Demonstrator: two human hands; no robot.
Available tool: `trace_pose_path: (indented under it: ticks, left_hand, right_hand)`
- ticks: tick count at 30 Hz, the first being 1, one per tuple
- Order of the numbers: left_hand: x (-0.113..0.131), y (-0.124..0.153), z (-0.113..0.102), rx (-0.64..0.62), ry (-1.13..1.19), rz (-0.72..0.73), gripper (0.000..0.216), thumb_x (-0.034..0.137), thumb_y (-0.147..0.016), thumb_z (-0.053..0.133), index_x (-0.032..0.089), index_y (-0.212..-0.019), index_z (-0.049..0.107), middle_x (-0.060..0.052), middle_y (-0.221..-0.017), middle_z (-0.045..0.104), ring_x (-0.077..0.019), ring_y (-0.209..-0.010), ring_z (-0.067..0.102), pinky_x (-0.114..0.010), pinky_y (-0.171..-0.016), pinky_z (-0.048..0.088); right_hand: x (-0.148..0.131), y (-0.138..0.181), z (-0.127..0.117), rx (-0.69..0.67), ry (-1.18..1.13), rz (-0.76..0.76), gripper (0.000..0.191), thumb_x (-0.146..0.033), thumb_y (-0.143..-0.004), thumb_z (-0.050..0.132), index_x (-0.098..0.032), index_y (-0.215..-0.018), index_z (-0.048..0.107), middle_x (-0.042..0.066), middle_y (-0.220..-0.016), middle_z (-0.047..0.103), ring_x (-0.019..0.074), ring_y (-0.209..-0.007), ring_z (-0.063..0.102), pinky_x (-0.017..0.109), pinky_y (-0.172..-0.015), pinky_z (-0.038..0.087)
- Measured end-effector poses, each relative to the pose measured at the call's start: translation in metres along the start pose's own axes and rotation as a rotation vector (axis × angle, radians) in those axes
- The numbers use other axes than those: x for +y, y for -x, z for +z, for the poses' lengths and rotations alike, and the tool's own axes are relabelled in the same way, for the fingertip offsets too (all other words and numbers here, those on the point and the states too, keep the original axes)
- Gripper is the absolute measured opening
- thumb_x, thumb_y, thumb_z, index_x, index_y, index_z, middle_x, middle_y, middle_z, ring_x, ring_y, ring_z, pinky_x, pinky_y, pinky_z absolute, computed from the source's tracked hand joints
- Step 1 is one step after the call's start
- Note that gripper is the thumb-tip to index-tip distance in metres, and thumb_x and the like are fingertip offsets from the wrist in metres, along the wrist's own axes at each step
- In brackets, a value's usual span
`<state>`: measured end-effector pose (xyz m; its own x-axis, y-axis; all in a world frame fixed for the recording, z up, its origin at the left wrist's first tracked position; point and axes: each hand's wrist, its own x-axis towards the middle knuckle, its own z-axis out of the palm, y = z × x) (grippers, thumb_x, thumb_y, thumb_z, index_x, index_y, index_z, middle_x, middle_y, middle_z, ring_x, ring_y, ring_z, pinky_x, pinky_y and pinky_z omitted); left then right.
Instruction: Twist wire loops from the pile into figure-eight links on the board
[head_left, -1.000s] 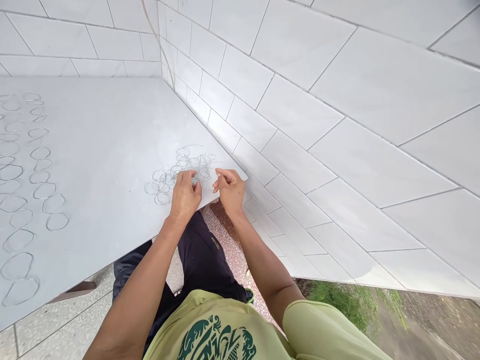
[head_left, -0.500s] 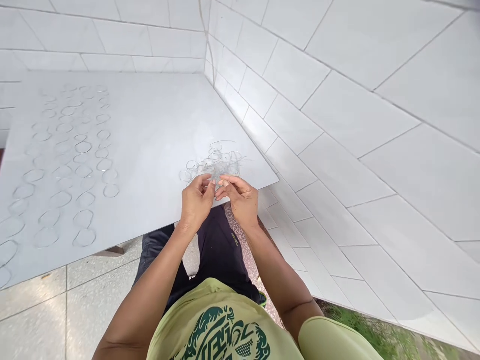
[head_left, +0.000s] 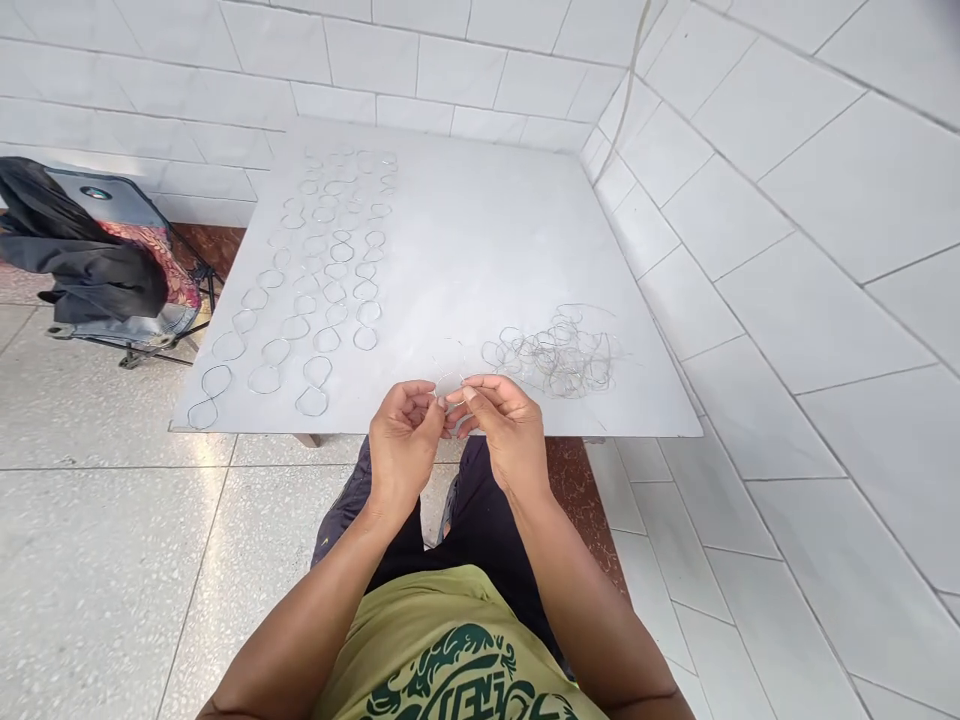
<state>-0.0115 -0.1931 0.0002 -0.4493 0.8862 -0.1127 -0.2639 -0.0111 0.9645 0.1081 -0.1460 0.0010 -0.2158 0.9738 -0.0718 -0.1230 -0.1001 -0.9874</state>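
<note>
Over the near edge of the white table, my left hand (head_left: 409,425) and my right hand (head_left: 504,420) are close together, each with its fingertips pinched. Between them is a thin wire loop (head_left: 450,402), faint against the white surface; its full shape is hard to make out. To the right, beyond my right hand, lies a tangled heap of thin wire pieces (head_left: 559,355). Left of my hands, wire figure-eights (head_left: 313,385) are laid out flat in several rows running toward the back.
The white tabletop (head_left: 480,240) meets tiled walls (head_left: 457,75) at the back and right. A folding chair (head_left: 161,300) with dark cloth (head_left: 90,260) on it stands at the left. My legs are under the table's front edge, above a speckled tiled floor (head_left: 97,520).
My view has swung left, bringing the chair into sight. My hands have come away from the wire heap toward the left, with a wire loop now showing between them.
</note>
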Motion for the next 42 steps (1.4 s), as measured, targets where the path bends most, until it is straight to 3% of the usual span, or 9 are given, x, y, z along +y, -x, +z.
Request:
trace_pose_path:
  ticks: [6,9,12,15,23,29,34,38,42]
  left_hand:
    - [0.007,0.006,-0.038,0.159,-0.082,-0.014,0.025,0.029,-0.087,0.077,0.017,-0.107,0.068,-0.001,-0.082,0.071,-0.0157,-0.066,0.071,-0.029,-0.061,0.061]
    - [0.011,0.014,-0.055,0.195,-0.125,-0.019,0.034,0.032,-0.090,0.077,0.017,-0.118,0.066,-0.003,-0.089,0.073,-0.0165,-0.071,0.073,-0.031,-0.065,0.062]
    - [0.009,0.030,-0.072,0.229,-0.213,-0.026,0.039,0.039,-0.093,0.076,0.019,-0.125,0.066,-0.004,-0.097,0.073,-0.0160,-0.075,0.072,-0.030,-0.067,0.062]
    - [-0.007,0.051,-0.088,0.219,-0.257,-0.059,0.036,0.041,-0.095,0.074,0.020,-0.124,0.066,-0.004,-0.099,0.071,-0.0160,-0.078,0.070,-0.028,-0.067,0.060]
    - [-0.071,0.082,-0.114,-0.009,-0.349,-0.178,0.036,0.041,-0.098,0.065,0.022,-0.128,0.061,-0.005,-0.101,0.071,-0.0194,-0.083,0.070,-0.032,-0.070,0.058]
    - [-0.076,0.078,-0.112,-0.064,-0.447,-0.160,0.037,0.043,-0.096,0.064,0.020,-0.125,0.063,-0.005,-0.098,0.073,-0.0194,-0.080,0.072,-0.033,-0.073,0.058]
    - [-0.077,0.070,-0.117,-0.110,-0.523,-0.168,0.042,0.048,-0.093,0.066,0.020,-0.124,0.066,-0.005,-0.100,0.075,-0.0216,-0.083,0.073,-0.034,-0.077,0.060]
    - [-0.083,0.060,-0.118,-0.100,-0.513,-0.201,0.050,0.055,-0.088,0.070,0.020,-0.123,0.065,-0.008,-0.105,0.075,-0.0261,-0.089,0.075,-0.038,-0.079,0.062]
    - [-0.092,0.055,-0.116,-0.131,-0.536,-0.219,0.053,0.059,-0.083,0.072,0.020,-0.118,0.066,-0.008,-0.102,0.076,-0.0279,-0.088,0.075,-0.040,-0.077,0.064]
  right_hand:
    - [0.003,-0.008,0.036,-0.065,0.543,-0.129,0.023,-0.037,-0.098,0.063,-0.021,-0.082,0.066,-0.001,-0.075,0.067,0.0129,-0.061,0.055,0.027,-0.060,0.041]
    - [0.004,-0.014,0.052,-0.159,0.884,-0.186,0.027,-0.028,-0.101,0.055,-0.021,-0.075,0.059,-0.004,-0.063,0.056,0.0123,-0.056,0.043,0.029,-0.059,0.030]
    - [0.004,-0.020,0.068,-0.221,1.203,-0.167,0.026,-0.023,-0.102,0.053,-0.021,-0.077,0.060,-0.002,-0.063,0.057,0.0142,-0.057,0.044,0.032,-0.060,0.023]
    - [0.002,-0.025,0.081,-0.275,1.353,-0.159,0.024,-0.024,-0.107,0.047,-0.020,-0.090,0.065,0.003,-0.071,0.066,0.0175,-0.061,0.054,0.033,-0.061,0.022]
    - [0.004,-0.041,0.096,-0.426,1.394,-0.226,0.025,-0.023,-0.111,0.040,-0.016,-0.107,0.063,0.014,-0.089,0.076,0.0272,-0.076,0.070,0.035,-0.065,0.036]
    - [0.005,-0.043,0.099,-0.477,1.391,-0.266,0.026,-0.026,-0.112,0.040,-0.015,-0.114,0.063,0.015,-0.095,0.077,0.0290,-0.081,0.071,0.037,-0.070,0.042]
    - [0.003,-0.036,0.098,-0.398,1.321,-0.285,0.028,-0.034,-0.114,0.040,-0.015,-0.120,0.060,0.013,-0.105,0.077,0.0281,-0.087,0.071,0.035,-0.070,0.043]
    - [0.006,-0.029,0.083,-0.396,1.191,-0.356,0.021,-0.032,-0.114,0.041,-0.020,-0.115,0.057,0.007,-0.108,0.077,0.0236,-0.090,0.070,0.033,-0.069,0.041]
    - [0.015,-0.009,0.040,-0.329,1.078,-0.420,0.021,-0.028,-0.115,0.038,-0.022,-0.106,0.056,0.005,-0.110,0.076,0.0194,-0.097,0.068,0.031,-0.078,0.043]
